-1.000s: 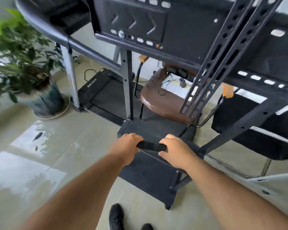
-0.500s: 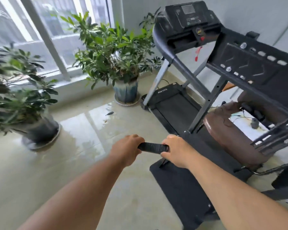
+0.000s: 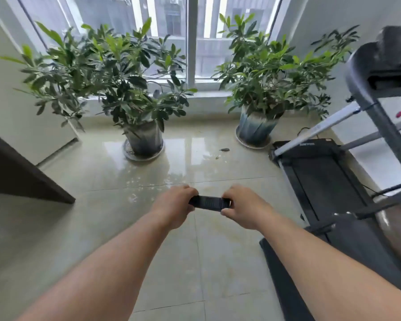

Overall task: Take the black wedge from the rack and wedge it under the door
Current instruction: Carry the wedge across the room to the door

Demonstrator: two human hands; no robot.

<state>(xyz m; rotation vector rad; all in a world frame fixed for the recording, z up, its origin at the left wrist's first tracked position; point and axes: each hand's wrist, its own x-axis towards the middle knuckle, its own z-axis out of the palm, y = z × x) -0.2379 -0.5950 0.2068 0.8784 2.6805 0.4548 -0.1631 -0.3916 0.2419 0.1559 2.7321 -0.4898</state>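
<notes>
Currently carrying: the ribbed black rubber wedge (image 3: pixel 209 202) is off the rack, held level in front of me above the glossy pale tile floor (image 3: pixel 116 228), my left hand (image 3: pixel 174 208) closed on one end, my right hand (image 3: pixel 242 208) on the other. Next move, as I judge it: find the door, not identifiable here, crouch, thin edge first. Versus half a second ago, view has swung left; black treadmill (image 3: pixel 322 181) now at right edge, window and two potted plants ahead.

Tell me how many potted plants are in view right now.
2. One potted plant stands on the floor left of centre below the window, in a grey pot. The other stands to the right, beside the treadmill. Dense leaves on the left could hide another.
</notes>
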